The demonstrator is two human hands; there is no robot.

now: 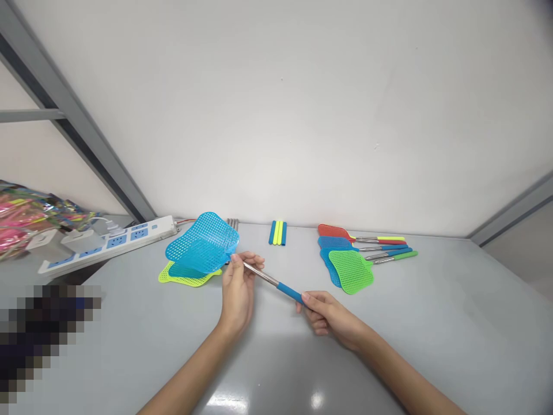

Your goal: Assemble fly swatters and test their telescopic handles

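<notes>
A blue fly swatter [207,245] is held up over the table, slanting from upper left to lower right. My left hand [238,288] pinches it where the perforated head meets the metal shaft. Around the end of its blue handle grip, my right hand [324,311] is closed. Under the raised head lie a yellow swatter head [192,281] and a darker blue swatter head [179,270], partly covered. Behind them, several metal rods [233,223] show only in part. Blue and yellow grip sleeves [277,233] lie side by side near the wall.
On the right lies a pile of swatters with handles, among them a green one [352,271] and a red one [334,231]. A power strip [125,237] with plugs runs along the left edge. Beyond it are colourful plastic-wrapped items [30,216]. A white wall stands behind the grey table [432,323].
</notes>
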